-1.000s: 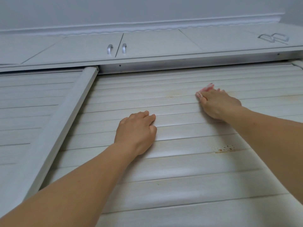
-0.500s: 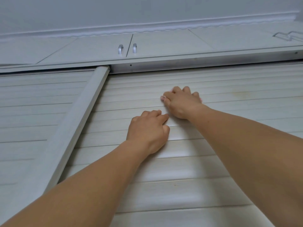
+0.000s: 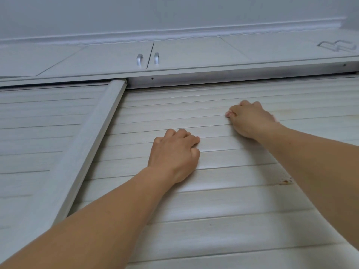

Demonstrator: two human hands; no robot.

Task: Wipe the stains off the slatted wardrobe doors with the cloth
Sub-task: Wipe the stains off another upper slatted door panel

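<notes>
While the right hand (image 3: 250, 119) presses a bunched pink cloth (image 3: 228, 114) against an upper slat of the slatted wardrobe door (image 3: 194, 210), only a sliver of the fabric shows past the curled fingers, the rest hidden under the palm. Lower and to the left, the left hand (image 3: 175, 154) rests on the same door with its fingers bent and nothing visibly held, apparently steadying the panel. The two hands are apart, separated by a stretch of bare slats. A cluster of rusty brown spots (image 3: 285, 181) sits on a lower slat just beside the right forearm, and a fainter yellowish smear (image 3: 291, 113) marks the slat to the right of the cloth; both look uncleaned. A vertical door frame (image 3: 93, 144) divides this panel from its neighbour, and small overhead cabinets with metal handles (image 3: 147, 59) run above. Judging from the layout, the wipe would go best along each slat's length rather than across it, with firm pressure pushed into the grooves where grime collects, the bracing hand keeping the door from shifting, before dropping down to the brown spots.
</notes>
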